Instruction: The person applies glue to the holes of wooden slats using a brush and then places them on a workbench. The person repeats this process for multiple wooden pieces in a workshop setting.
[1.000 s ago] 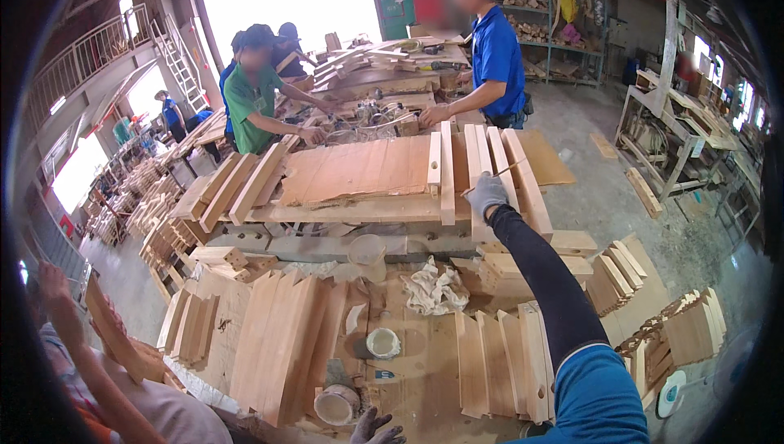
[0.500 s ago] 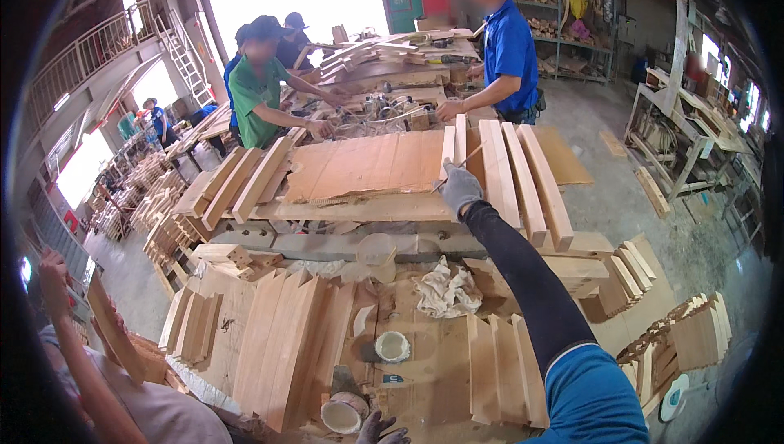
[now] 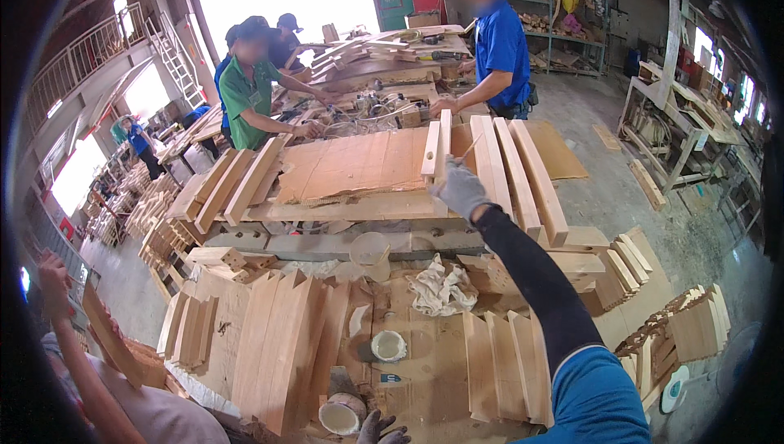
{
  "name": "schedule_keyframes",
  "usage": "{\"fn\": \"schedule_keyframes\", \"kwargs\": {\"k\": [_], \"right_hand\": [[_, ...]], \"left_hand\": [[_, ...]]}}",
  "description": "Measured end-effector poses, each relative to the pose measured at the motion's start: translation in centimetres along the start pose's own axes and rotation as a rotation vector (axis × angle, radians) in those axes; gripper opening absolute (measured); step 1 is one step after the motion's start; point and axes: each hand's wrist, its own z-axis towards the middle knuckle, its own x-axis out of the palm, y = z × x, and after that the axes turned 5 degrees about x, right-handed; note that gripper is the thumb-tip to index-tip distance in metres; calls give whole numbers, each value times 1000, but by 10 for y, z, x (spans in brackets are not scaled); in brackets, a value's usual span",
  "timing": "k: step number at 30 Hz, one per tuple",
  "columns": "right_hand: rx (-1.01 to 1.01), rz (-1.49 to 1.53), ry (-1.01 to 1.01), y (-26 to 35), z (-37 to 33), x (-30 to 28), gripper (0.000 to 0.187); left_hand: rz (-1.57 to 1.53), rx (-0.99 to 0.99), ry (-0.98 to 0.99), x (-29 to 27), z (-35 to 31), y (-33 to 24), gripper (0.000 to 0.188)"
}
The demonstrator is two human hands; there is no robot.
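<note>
My right hand [image 3: 462, 188], in a grey glove, is stretched out over the far bench. A thin stick [image 3: 470, 147] sticks up from its closed fingers. Those fingers are at the near end of two narrow wooden bars [image 3: 438, 148], one with a hole; whether they also grip a bar is hard to see. At the lower edge, my left hand [image 3: 382, 430] shows only in part, in a dark glove with its fingers apart. Beside it stands a pot of whitish paste [image 3: 340, 416], and farther up a smaller white-filled cup [image 3: 389, 346].
Wooden boards [image 3: 278, 346] lie to the left, and more pieces [image 3: 505, 366] to the right. A crumpled rag [image 3: 442, 287] and a clear plastic cup [image 3: 371, 255] lie beyond. Co-workers stand at the far bench; another person's arm [image 3: 82, 362] holds a board at left.
My right hand has drawn slightly nearer and turned, with the stick now more upright. The narrow bars have shifted left and tilted, showing a hole. My left hand stays about where it was.
</note>
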Motion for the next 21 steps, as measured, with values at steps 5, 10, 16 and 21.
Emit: {"fn": "schedule_keyframes", "kwargs": {"k": [5, 10, 16, 21], "right_hand": [[169, -617, 293, -11, -46, -29, 56], [171, -987, 305, -8, -46, -16, 84], [16, -799, 172, 14, -75, -7, 51], [5, -791, 160, 28, -67, 0, 47]], "left_hand": [[31, -3, 49, -1, -4, 7, 63], [-26, 35, 90, 14, -11, 0, 61], [5, 26, 66, 4, -20, 21, 63], [4, 28, 59, -4, -19, 32, 64]]}}
